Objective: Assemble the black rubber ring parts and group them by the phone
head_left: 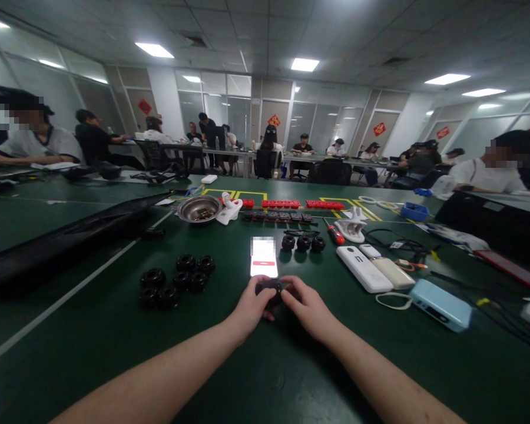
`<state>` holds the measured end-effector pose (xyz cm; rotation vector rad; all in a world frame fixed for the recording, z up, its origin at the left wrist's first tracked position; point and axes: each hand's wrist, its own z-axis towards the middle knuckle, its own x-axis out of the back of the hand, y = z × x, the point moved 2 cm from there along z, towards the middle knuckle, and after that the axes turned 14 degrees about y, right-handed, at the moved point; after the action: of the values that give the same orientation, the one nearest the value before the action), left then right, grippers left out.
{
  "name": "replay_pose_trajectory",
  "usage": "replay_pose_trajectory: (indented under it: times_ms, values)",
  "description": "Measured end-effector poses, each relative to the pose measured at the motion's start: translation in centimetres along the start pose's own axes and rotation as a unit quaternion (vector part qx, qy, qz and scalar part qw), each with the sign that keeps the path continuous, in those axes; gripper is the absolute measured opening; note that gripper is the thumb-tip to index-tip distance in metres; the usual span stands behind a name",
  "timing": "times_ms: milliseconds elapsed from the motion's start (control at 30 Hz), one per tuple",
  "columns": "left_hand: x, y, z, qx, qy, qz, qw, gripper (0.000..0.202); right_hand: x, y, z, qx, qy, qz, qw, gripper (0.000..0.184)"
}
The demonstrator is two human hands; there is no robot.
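A small black part [271,288] is held between my hands near the middle of the table, partly covered by fingers. My left hand [255,300] is closed on its left side, thumb across the front. From the right, my right hand [304,299] grips the same part with thumb and forefinger. Just beyond it lies a phone [264,256] with a bright screen. Several round black wheel-like parts [185,280] sit to the left, and 3 similar parts [303,242] stand in a row right of the phone.
A metal bowl [198,210] holds small brass-coloured pieces. Red strips [281,204] and a black strip [280,218] lie farther back. A red screwdriver [335,234], white power bank [363,269], blue box [440,306] and cables are at right; a long black panel [70,235] is at left.
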<state>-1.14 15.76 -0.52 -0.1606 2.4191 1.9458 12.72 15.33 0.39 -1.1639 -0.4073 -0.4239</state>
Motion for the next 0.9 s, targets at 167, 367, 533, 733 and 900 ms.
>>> replay_pose_trajectory:
  times_ms: [167, 367, 533, 733, 900]
  values:
    - [-0.04, 0.16, -0.09, 0.004, -0.014, -0.005, 1.000, 0.027, -0.35, 0.33, 0.18, -0.014, -0.019, 0.003, 1.000, 0.021]
    - [-0.16, -0.39, 0.53, 0.035, -0.014, 0.013, 0.999, 0.033, 0.00, -0.20, -0.07, 0.054, -0.008, 0.031, 0.998, 0.035]
    - [0.05, -0.42, 0.50, 0.021, -0.019, -0.003, 1.000, 0.025, 0.06, -0.10, -0.09, 0.067, 0.009, 0.035, 0.997, 0.049]
    - [0.15, -0.28, 0.12, -0.002, -0.018, -0.014, 1.000, 0.036, -0.30, 0.55, 0.27, -0.017, -0.018, -0.008, 1.000, 0.031]
    - [0.10, -0.34, 0.15, -0.010, -0.026, -0.017, 0.999, 0.038, -0.51, 0.09, 0.01, -0.001, -0.024, -0.024, 0.999, 0.017]
